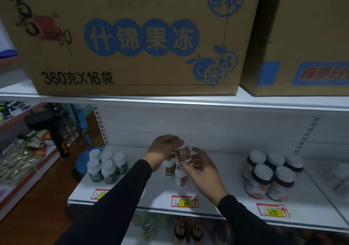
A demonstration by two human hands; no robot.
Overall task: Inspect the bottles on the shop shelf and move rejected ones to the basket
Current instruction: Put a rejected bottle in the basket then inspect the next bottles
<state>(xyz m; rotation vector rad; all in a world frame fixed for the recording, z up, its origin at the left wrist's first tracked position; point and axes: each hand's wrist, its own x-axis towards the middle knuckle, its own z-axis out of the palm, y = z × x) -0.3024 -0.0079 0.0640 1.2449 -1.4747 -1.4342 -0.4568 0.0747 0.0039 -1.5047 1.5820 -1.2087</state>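
Bottle [183, 154] held above the middle of the white shelf [217, 188]: a small container with a white cap and a brown-orange label, tilted so that its cap points up and to the left; the label print is too blurred to read. Left hand [164, 150] curls over the cap end from above, fingers bent round the top of the bottle. Right hand [203, 167] supports the lower end, thumb and fingers loosely curved against the label side and base, palm turned upward. Both arms wear dark sleeves [120, 193]. Directly beneath the hands stand a few matching bottles [180, 176] with the same white caps and brown labels, close together. To the left, a tight cluster of green-labelled bottles [105, 166] sits near the shelf's left end; to the right, well apart, a group of larger dark jars [272, 175] with white lids. Bare shelf surface lies between these groups and along the front lip, where price tags [184, 201] are fixed. The shelf's back panel rises behind the hands, and the upper shelf edge [170, 101] runs overhead, bearing large cardboard cartons [132, 37]. Below the front lip, further bottles on a lower shelf [181, 229] are dimly visible. Left of the unit, a wooden floor [47, 197] and another rack of packaged goods [17, 161] are seen.
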